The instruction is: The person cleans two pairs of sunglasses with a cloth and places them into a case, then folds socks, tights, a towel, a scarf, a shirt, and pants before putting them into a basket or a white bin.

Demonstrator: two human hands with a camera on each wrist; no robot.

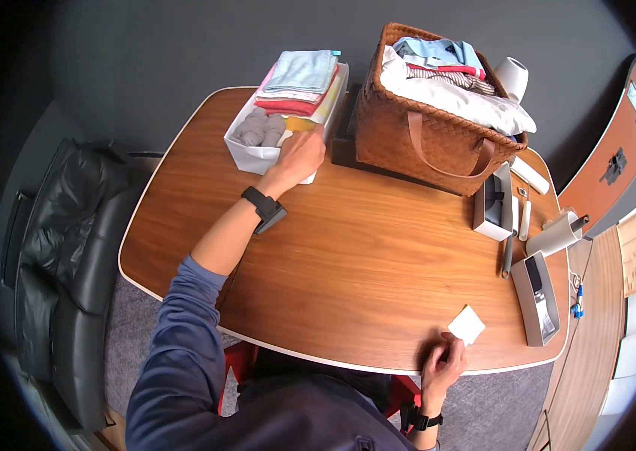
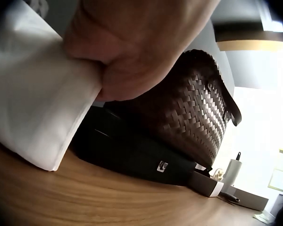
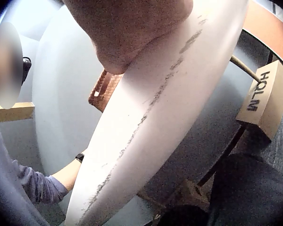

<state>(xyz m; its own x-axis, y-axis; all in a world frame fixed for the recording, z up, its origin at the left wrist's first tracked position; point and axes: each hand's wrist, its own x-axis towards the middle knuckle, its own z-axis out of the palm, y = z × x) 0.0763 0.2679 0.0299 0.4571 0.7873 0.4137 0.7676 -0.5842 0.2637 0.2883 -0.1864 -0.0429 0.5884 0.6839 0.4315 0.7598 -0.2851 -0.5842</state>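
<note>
While the left hand grips the white bin, the right hand rests at the tabletop edge

As seen from the head view, the white bin stands at the far left part of the tabletop, to the left of a brown woven basket. The left hand's grip is curled over the bin's near right corner and holds the rim there; the left wrist view shows the white wall against the hand, the fingertips being hidden. Contents noted in the bin: a light blue cloth folded on top of a stack, a red cloth lower down, and a grey bundle at the near end.

The right hand's grip is slack — fingers loosely bent, near a white paper square. Contact with the paper cannot be confirmed.

The basket, filled with garments, sits on a black case with a silver clasp. Along the right side of the tabletop are a small box with black contents, a white roll and a longer grey box. A black sofa stands to the left — apart from the tabletop.
</note>
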